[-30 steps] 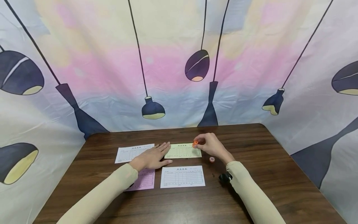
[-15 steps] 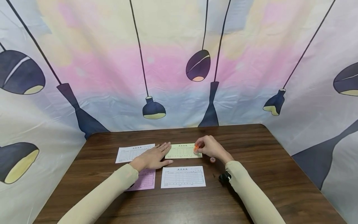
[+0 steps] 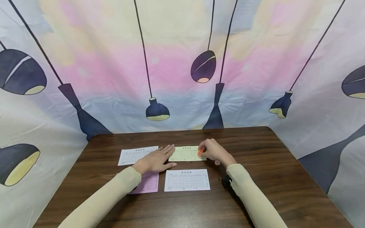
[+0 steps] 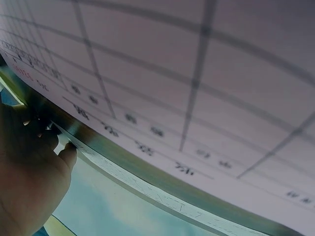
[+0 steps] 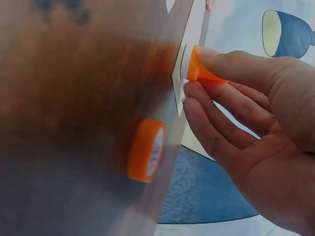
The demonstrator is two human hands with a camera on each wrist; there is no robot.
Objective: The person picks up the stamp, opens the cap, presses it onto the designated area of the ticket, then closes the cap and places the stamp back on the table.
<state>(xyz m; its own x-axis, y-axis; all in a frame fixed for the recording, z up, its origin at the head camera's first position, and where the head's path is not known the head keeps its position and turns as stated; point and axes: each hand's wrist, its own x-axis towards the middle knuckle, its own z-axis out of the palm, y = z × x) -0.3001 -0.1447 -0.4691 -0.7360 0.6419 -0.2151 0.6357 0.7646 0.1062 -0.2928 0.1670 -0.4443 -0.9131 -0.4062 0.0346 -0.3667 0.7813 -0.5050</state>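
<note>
My right hand pinches a small orange stamp between thumb and fingers, its face down at the right end of a yellow printed form. In the right wrist view the stamp's white base meets the slip's surface, while the thumb lies along the orange grip. Close by on the table sits the round orange cap, a printed label on its top. My left hand lies flat with fingers spread, fingertips at the left edge of the yellow form.
A white form lies in front of the yellow one. A pink form and another white form are partly covered by my left hand and forearm. A patterned curtain hangs behind the brown table.
My right hand has brought the stamp down and slightly toward me onto the right end of the yellow form. The left hand keeps its place.
</note>
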